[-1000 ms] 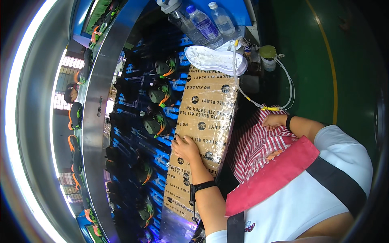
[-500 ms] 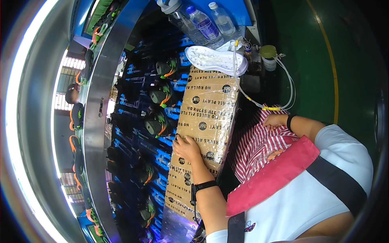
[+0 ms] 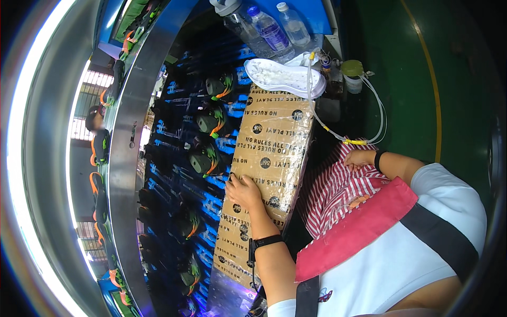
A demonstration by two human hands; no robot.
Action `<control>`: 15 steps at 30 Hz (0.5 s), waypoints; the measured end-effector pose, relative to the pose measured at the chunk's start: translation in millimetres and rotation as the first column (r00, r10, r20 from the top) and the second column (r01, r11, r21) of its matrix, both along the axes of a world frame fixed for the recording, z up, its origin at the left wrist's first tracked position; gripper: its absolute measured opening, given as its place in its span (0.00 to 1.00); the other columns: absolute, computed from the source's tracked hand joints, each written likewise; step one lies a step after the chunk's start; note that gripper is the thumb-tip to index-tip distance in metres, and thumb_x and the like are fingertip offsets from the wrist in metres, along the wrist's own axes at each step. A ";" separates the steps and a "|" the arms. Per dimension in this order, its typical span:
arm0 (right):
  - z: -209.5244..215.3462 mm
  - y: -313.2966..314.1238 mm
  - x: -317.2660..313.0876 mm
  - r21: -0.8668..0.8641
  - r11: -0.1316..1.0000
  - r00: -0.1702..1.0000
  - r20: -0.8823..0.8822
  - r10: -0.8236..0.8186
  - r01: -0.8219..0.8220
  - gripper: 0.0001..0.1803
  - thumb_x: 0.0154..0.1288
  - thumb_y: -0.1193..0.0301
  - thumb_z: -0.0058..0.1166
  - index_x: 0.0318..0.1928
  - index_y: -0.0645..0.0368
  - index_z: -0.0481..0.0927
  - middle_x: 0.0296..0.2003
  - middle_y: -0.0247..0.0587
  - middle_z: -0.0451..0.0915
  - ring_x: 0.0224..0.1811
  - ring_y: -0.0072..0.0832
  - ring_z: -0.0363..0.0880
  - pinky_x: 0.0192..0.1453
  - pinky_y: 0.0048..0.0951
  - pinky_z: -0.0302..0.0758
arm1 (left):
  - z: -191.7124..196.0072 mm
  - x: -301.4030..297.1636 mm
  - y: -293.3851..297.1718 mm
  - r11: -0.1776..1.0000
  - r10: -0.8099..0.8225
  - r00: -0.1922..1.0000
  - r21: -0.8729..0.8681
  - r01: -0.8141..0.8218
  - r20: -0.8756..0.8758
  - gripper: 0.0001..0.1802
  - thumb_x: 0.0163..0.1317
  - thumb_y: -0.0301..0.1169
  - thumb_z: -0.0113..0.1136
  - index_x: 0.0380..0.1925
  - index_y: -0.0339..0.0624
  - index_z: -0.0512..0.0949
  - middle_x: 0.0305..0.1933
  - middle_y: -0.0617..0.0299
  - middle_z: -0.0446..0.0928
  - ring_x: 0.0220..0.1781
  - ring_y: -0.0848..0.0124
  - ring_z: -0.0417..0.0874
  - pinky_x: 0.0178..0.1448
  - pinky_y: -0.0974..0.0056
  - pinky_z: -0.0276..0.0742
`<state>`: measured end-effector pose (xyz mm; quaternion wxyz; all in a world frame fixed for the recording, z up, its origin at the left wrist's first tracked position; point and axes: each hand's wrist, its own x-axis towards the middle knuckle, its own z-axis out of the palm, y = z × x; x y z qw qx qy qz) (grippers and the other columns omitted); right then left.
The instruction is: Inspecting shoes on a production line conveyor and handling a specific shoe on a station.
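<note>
My left hand (image 3: 243, 192) lies on a long board wrapped in printed brown cardboard and clear tape (image 3: 269, 142). Its fingers are slightly bent and apart near the board's left edge, holding nothing. My right hand (image 3: 360, 159) rests against the red-and-white striped apron (image 3: 327, 198), fingers curled with their tips tucked out of sight. What they grip, if anything, is hidden. At the board's far end sits a white shoe sole (image 3: 285, 78) with white bits inside it. Beyond the board's left edge runs a row of dark shoes with orange and green trim (image 3: 205, 159).
Blue racks (image 3: 214, 208) carry the shoes. A metal rail (image 3: 127, 174) lies further left, with more shoes past it. Several bottles (image 3: 272, 34) stand at the far end. White tubing (image 3: 377, 100) loops beside a small tub with a greenish lid (image 3: 351, 68). Green floor (image 3: 401, 105) spreads right.
The far part of the scene sits very slightly further right in the picture. Both hands keep their places on the board and the apron.
</note>
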<state>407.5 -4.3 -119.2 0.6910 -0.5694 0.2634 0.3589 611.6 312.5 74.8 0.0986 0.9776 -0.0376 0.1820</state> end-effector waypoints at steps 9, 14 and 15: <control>0.8 2.0 3.9 -0.004 1.000 1.000 0.013 0.017 -0.017 0.12 0.63 0.67 0.44 0.42 0.61 0.74 0.26 0.44 0.77 0.22 0.27 0.75 0.23 0.22 0.70 | 1.6 -1.0 1.8 1.000 0.016 1.000 0.011 -0.016 -0.007 0.25 0.57 0.43 0.46 0.52 0.45 0.70 0.58 0.45 0.64 0.61 0.50 0.60 0.63 0.47 0.51; -3.6 -4.8 -1.1 -0.052 0.999 1.000 0.024 -0.001 0.002 0.11 0.63 0.67 0.45 0.40 0.61 0.75 0.26 0.43 0.78 0.21 0.28 0.75 0.21 0.23 0.71 | -5.3 4.5 -7.2 0.999 -0.028 0.999 0.019 0.028 0.029 0.24 0.56 0.43 0.47 0.51 0.43 0.71 0.56 0.43 0.66 0.59 0.49 0.63 0.61 0.48 0.56; -10.1 -4.5 -4.0 -0.084 0.996 0.999 0.039 0.021 -0.018 0.11 0.62 0.66 0.45 0.38 0.61 0.75 0.26 0.43 0.78 0.22 0.28 0.75 0.22 0.26 0.71 | -6.7 9.5 -8.0 0.996 -0.083 0.996 0.022 0.082 0.036 0.23 0.54 0.42 0.51 0.49 0.42 0.72 0.53 0.42 0.68 0.54 0.47 0.67 0.56 0.49 0.62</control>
